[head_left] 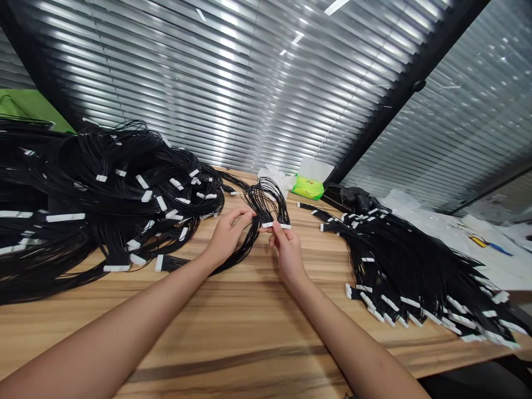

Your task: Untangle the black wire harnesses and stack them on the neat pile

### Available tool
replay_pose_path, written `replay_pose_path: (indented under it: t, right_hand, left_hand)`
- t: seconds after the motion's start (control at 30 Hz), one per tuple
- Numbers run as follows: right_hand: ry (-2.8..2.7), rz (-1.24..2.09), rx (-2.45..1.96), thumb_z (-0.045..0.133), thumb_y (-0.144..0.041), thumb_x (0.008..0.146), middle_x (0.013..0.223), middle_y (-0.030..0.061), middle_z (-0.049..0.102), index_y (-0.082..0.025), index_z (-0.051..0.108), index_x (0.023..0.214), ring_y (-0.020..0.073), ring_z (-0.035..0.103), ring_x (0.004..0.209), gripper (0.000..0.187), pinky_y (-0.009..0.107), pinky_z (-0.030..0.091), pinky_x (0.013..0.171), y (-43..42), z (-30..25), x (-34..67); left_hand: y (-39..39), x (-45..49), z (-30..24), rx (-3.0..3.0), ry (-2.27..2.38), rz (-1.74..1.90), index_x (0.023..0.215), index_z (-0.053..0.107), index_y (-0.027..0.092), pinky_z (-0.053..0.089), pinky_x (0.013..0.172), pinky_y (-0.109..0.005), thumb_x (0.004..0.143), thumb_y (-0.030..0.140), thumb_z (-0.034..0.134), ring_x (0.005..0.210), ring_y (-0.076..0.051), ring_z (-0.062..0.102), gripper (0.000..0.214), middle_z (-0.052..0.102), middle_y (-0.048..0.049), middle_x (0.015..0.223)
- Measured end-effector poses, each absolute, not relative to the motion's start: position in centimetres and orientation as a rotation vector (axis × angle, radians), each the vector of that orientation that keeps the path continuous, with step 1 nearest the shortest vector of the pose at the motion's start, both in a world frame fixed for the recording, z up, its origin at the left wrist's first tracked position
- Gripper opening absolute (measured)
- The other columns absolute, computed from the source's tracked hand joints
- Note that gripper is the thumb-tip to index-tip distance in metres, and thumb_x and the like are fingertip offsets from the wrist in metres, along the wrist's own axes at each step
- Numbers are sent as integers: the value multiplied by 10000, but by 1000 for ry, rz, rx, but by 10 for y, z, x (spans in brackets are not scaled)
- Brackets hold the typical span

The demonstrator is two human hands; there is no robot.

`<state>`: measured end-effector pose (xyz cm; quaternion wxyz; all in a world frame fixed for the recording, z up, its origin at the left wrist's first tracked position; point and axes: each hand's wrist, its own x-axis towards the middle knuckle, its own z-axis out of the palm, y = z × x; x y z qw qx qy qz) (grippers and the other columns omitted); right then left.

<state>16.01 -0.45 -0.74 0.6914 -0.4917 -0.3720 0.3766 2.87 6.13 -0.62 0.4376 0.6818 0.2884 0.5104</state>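
Observation:
Both my hands meet at the middle of the wooden table (233,327). My left hand (226,235) is closed around a looped bundle of thin black wires (266,200). My right hand (286,248) pinches a white connector (276,225) at the end of that bundle between thumb and fingers. The wires arch up and away from my hands toward the window.
A large tangled heap of black wire harnesses with white connectors (91,199) covers the table's left. A straighter pile of harnesses (415,271) lies to the right. A green packet (307,187) and white plastic sit at the back. Blinds (233,83) hang behind.

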Motion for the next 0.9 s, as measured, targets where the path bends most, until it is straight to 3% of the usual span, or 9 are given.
replay_pose_path:
  t: [0.3, 0.5, 0.9]
  right_hand:
    - [-939, 784, -1157, 625, -518, 755, 658, 49, 673, -160, 677, 699, 114, 387, 496, 366, 271, 358, 524, -8, -4, 157]
    - [-1019, 758, -1184, 604, -464, 796, 679, 46, 682, -162, 689, 700, 114, 395, 503, 328, 270, 365, 536, -10, -6, 156]
    - [-1053, 720, -1197, 591, -473, 804, 691, 41, 676, -168, 687, 726, 121, 398, 519, 329, 269, 381, 554, -15, -1, 154]
  left_hand:
    - [60, 30, -7, 1583, 752, 1293, 747, 650, 201, 488, 686, -292, 724, 381, 677, 751, -206, 622, 183, 643, -9, 685]
    - [63, 29, -7, 1594, 746, 1248, 691, 581, 188, 428, 776, -270, 749, 295, 613, 754, -160, 557, 125, 603, 9, 724]
    - [63, 29, -2, 1427, 685, 1215, 665, 580, 176, 418, 728, -242, 729, 287, 610, 723, -142, 513, 132, 564, 12, 693]
